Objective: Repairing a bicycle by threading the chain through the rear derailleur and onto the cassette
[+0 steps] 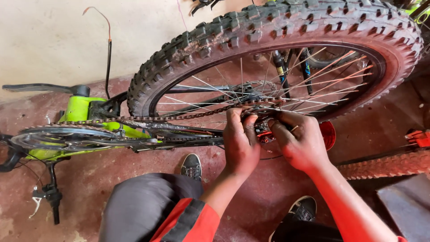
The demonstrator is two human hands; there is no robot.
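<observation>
An upside-down green and black bicycle (pixel 83 110) lies across the view, its knobby rear wheel (pixel 277 27) up top. A rusty chain (pixel 148 118) runs from the chainring (pixel 58 134) at left to the rear sprockets. My left hand (pixel 239 141) pinches the chain just below the sprockets. My right hand (pixel 298 141) grips the rear derailleur (pixel 264 130) beside it, fingers curled around it. Both hands nearly touch, and the derailleur is mostly hidden between them.
A red reflector (pixel 328 134) sits on the wheel right of my hands. A second tyre (pixel 385 163) lies at the right on the reddish floor. My knee (pixel 143 201) and shoes (pixel 191 166) are below. A pedal (pixel 49 197) and crank hang at lower left.
</observation>
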